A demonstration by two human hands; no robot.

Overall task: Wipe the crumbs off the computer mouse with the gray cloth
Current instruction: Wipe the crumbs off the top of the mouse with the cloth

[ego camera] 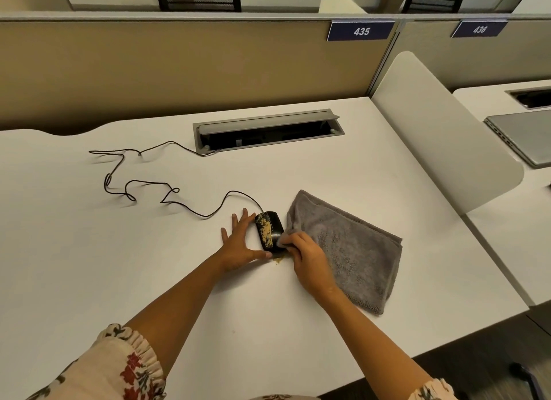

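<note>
Left hand (238, 244), fingers splayed flat, braces the computer mouse (269, 231) against sliding; right hand (310, 261) pinches gray cloth (351, 250) corner against crumbs (264, 228).

Black computer mouse (269, 231) at frame centre on white desk (119, 250), tan crumbs (264, 225) along its left side, left hand (241, 241) flat against it, right hand (308, 258) pinching gray cloth (351, 250) onto its right edge, cord (143, 187) trailing to upper left.
</note>
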